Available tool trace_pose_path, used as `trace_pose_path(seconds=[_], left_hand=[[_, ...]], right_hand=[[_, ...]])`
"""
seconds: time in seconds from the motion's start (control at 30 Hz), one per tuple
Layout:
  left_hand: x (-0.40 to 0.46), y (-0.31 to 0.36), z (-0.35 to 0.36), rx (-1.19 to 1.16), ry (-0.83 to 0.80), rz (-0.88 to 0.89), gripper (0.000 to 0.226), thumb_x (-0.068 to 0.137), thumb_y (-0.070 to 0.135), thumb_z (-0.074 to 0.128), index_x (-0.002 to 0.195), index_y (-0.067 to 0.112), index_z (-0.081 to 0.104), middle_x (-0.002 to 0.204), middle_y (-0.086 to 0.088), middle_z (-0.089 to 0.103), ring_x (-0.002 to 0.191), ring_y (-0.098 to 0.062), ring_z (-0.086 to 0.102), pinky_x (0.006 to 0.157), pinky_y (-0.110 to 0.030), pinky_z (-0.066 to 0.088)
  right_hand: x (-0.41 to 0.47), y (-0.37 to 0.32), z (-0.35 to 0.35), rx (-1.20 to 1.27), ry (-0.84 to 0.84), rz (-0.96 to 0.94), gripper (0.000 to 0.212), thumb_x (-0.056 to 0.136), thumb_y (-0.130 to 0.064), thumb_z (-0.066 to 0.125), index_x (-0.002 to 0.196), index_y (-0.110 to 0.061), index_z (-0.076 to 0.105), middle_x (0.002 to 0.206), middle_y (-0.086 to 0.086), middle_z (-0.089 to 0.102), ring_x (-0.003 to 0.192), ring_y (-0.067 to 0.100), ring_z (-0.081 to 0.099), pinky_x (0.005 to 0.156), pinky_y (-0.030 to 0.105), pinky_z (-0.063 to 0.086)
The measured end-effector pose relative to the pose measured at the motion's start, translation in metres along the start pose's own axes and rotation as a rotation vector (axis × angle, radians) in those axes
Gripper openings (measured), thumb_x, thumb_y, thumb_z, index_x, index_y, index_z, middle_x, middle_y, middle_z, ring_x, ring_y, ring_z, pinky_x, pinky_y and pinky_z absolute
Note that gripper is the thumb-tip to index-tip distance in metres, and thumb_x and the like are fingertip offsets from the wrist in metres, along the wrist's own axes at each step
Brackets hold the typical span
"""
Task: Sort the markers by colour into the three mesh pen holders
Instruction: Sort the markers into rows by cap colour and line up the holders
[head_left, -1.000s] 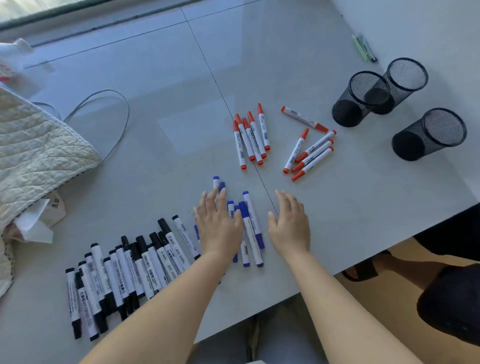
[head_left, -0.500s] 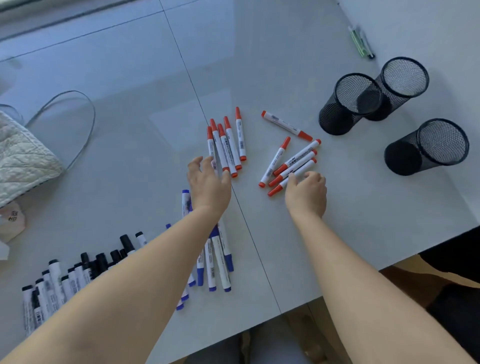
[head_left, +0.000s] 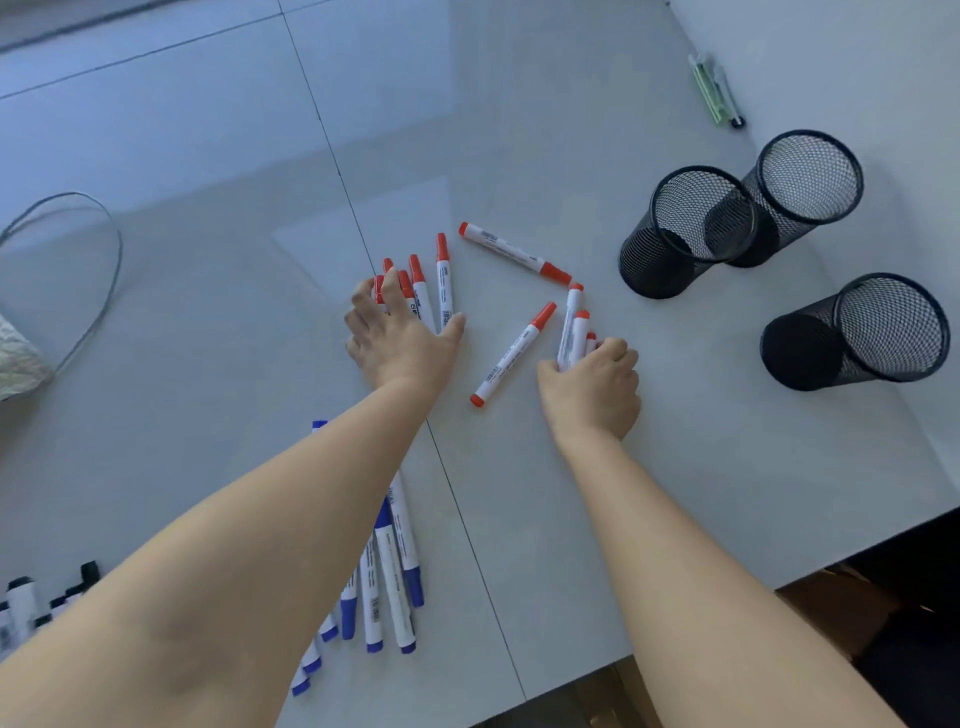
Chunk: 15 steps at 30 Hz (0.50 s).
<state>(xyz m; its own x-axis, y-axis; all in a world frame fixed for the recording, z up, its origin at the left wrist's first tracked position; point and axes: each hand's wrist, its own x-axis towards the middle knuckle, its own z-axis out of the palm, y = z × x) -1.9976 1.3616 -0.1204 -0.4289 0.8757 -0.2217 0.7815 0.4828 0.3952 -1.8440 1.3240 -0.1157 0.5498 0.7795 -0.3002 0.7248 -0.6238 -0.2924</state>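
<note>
Head view. The left hand (head_left: 400, 343) lies spread, fingers apart, over a fan of red-capped markers (head_left: 431, 291) near the centre of the white table (head_left: 519, 130); no marker is clamped. At 3 o'clock from it, the right hand (head_left: 592, 387) is closed around three red markers (head_left: 571, 332), caps pointing to 12 o'clock. Between the hands lies a loose red marker (head_left: 511, 356); another red marker (head_left: 514, 253) lies at 12 o'clock. Three black mesh pen holders (head_left: 691, 228) stand upright toward 2 o'clock. Blue markers (head_left: 389, 582) lie at 6 o'clock under the left forearm; black markers (head_left: 26, 603) lie at 8 o'clock.
</note>
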Motion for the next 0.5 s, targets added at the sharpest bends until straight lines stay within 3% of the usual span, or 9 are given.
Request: trace_pose_path(seconds=[0.17,0.33,0.5], left_hand=[[0.007,0.003,0.01,0.035,0.016,-0.021,0.068,0.079,0.043,0.05,0.139,0.025,0.022,0.136,-0.005,0.023,0.123,-0.028,0.022,0.099,-0.039,0.024],[0.003,0.003,0.013,-0.037,0.015,0.034,0.069,0.081,0.029,0.049,0.142,0.03,0.017,0.127,-0.008,0.031,0.113,-0.029,0.03,0.091,-0.037,0.027],[-0.008,0.003,0.015,-0.06,-0.008,-0.007,0.077,0.082,0.035,0.052,0.146,0.019,0.013,0.132,-0.009,0.031,0.117,-0.028,0.031,0.096,-0.037,0.029]], right_hand=[[-0.004,0.023,0.002,-0.066,0.018,-0.204,0.028,0.08,-0.015,0.049,0.104,0.0,0.049,0.108,0.017,0.052,0.096,0.034,0.05,0.07,0.038,0.038],[0.002,0.031,0.0,0.105,0.049,-0.242,0.022,0.079,-0.01,0.052,0.097,0.003,0.051,0.102,0.018,0.056,0.093,0.035,0.051,0.067,0.036,0.036],[-0.001,0.022,-0.008,0.259,-0.019,-0.46,0.014,0.075,-0.005,0.059,0.087,-0.002,0.052,0.085,0.013,0.055,0.072,0.034,0.05,0.058,0.03,0.027]])
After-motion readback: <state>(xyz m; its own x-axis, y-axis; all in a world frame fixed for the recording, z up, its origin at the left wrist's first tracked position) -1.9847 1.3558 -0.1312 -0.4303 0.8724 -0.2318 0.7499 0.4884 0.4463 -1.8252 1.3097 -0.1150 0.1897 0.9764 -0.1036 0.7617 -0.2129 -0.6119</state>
